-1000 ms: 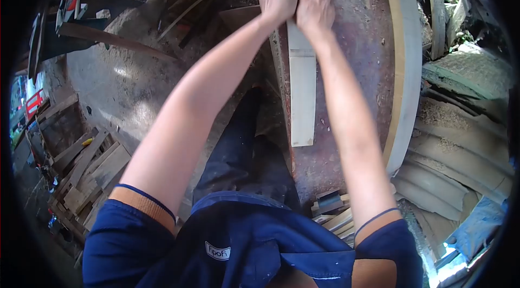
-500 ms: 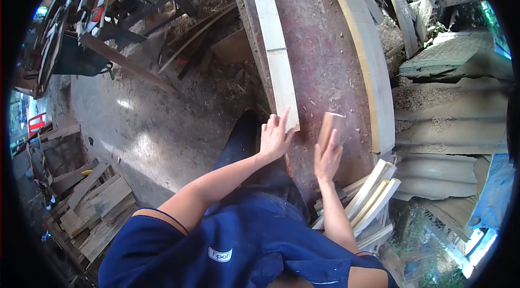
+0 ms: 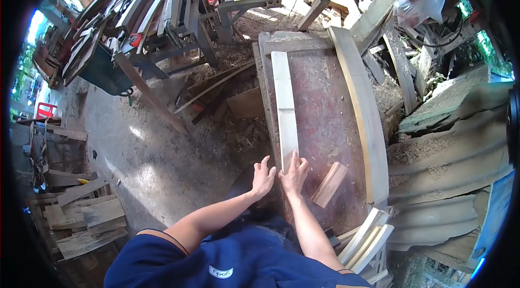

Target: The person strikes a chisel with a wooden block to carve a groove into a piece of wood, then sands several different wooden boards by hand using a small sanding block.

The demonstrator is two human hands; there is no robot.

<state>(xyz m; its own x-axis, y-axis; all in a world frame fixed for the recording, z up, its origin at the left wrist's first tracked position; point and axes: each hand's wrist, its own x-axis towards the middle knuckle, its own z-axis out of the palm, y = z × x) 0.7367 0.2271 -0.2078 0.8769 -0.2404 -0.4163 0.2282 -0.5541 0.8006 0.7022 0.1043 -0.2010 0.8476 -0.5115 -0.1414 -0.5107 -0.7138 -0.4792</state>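
Note:
A long pale board (image 3: 287,93) with a line across its middle lies lengthwise along the left side of the worn reddish bench top (image 3: 322,109). My right hand (image 3: 294,176) is over the board's near end, its index finger stretched along the wood and its thumb apart near the left edge. Just left of that end, off the bench's side, my left hand (image 3: 264,177) is held with fingers apart and nothing in it. A short reddish-brown wood block (image 3: 330,184) rests at an angle on the bench, right of my right hand.
A thick curved plank (image 3: 360,109) runs along the bench's right edge. Several pale strips (image 3: 365,242) stand near my right elbow. Wood scraps (image 3: 89,217) are piled at lower left, and a rack of timber (image 3: 146,6) stands at upper left. Corrugated sheets (image 3: 444,174) lie at right.
My right hand has left the wood block and moved left onto the board's near end. My left hand has come away from the board, leftward. The view has tilted up.

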